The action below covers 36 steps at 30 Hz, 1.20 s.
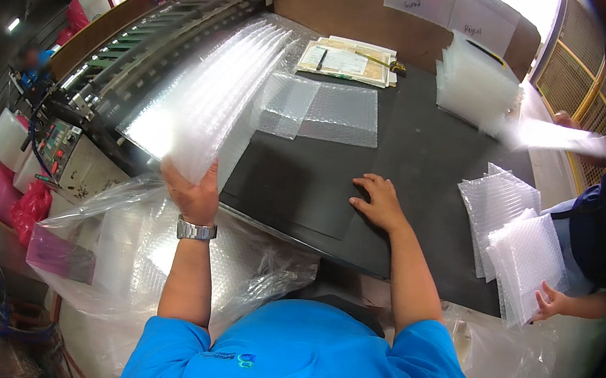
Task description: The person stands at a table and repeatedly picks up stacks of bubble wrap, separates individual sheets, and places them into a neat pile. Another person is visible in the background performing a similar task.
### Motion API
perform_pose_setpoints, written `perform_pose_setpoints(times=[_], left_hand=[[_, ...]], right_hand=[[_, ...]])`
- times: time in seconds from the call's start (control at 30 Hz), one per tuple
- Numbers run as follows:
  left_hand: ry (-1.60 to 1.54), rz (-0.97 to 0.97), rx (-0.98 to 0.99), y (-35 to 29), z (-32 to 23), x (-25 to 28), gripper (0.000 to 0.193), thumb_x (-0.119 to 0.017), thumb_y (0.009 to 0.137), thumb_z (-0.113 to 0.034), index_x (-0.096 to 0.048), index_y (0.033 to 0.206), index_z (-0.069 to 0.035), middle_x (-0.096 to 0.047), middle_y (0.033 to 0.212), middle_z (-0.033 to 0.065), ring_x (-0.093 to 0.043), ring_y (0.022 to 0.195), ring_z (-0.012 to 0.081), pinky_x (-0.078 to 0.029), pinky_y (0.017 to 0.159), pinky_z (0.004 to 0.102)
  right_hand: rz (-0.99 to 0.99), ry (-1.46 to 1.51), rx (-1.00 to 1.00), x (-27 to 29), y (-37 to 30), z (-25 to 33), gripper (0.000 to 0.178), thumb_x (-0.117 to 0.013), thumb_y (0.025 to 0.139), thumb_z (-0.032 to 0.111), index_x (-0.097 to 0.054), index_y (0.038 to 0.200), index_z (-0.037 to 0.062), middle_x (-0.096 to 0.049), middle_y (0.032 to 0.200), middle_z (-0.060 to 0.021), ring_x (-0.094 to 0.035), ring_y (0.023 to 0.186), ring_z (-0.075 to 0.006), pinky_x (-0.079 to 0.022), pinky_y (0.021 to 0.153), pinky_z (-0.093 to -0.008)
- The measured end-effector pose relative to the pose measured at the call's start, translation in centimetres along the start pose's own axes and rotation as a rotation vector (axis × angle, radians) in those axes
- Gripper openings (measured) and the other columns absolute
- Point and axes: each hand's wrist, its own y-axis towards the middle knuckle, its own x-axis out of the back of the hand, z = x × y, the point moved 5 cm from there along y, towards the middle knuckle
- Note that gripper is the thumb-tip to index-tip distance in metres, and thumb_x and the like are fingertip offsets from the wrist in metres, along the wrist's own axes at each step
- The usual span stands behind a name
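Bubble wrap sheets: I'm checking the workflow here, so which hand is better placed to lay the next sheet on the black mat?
Left, probably. The left hand already grips the stack of bubble wrap sheets beside the black mat, while the right hand rests flat and empty on it.

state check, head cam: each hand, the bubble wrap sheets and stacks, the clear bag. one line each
Left hand: gripping clear bubble-wrap sheet bundle, raised.
Right hand: flat on black tabletop, empty.
Two small bubble-wrap sheets: lying flat.
Clear plastic bag: open, crumpled.
Co-worker's hand: holding bubble-wrap stack.
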Motion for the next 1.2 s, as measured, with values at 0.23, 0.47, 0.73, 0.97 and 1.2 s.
perform_pose_setpoints(times=[0.23,0.47,0.73,0.97,1.2], left_hand=[[0.049,-0.015,-0.006,0.4,-0.6,0.4,0.069,-0.072,0.072,-0.018,-0.031,0.123,0.004,-0.043,0.116,0.0215,-0.047,0.103,0.0296,-0.04,0.088,0.0391],[0.016,-0.015,-0.009,0.6,-0.6,0.4,0.068,-0.072,0.072,-0.017,-0.031,0.123,0.003,-0.042,0.117,0.0216,-0.047,0.104,0.0295,-0.04,0.086,0.0393],[0.143,-0.044,-0.177,-0.1,-0.7,0.7,0.072,-0.073,0.068,-0.011,-0.031,0.124,0.002,-0.045,0.114,0.021,-0.048,0.102,0.0313,-0.041,0.086,0.0409],[0.212,-0.072,-0.385,-0.5,-1.2,1.4,0.07,-0.073,0.06,-0.008,-0.036,0.118,0.004,-0.048,0.105,0.0196,-0.048,0.094,0.0378,-0.04,0.082,0.0454],[0.252,-0.063,-0.429,-0.7,-1.4,1.6,0.069,-0.072,0.064,-0.014,-0.036,0.12,0.004,-0.047,0.107,0.0189,-0.047,0.098,0.0355,-0.039,0.084,0.044]], right_hand=[[0.018,0.045,-0.005,0.2,-0.2,0.0,0.044,-0.062,0.074,0.031,-0.055,0.113,0.0116,-0.044,0.124,-0.0124,-0.037,0.119,-0.0263,-0.016,0.106,-0.0453],[0.037,0.042,-0.001,0.3,-0.2,-0.1,0.044,-0.062,0.074,0.03,-0.054,0.113,0.0112,-0.044,0.124,-0.0124,-0.037,0.119,-0.0262,-0.015,0.106,-0.0447],[0.051,0.039,-0.011,0.4,-0.2,-0.1,0.044,-0.062,0.074,0.03,-0.054,0.113,0.0116,-0.043,0.124,-0.0124,-0.037,0.12,-0.0263,-0.015,0.106,-0.0443],[0.04,0.042,-0.003,0.4,-0.3,-0.1,0.045,-0.062,0.074,0.03,-0.054,0.114,0.0116,-0.043,0.124,-0.0125,-0.037,0.12,-0.0265,-0.015,0.106,-0.0452],[0.041,0.034,-0.003,0.3,-0.2,-0.2,0.045,-0.061,0.074,0.031,-0.054,0.114,0.0112,-0.043,0.124,-0.0127,-0.037,0.119,-0.0271,-0.016,0.105,-0.0455]])
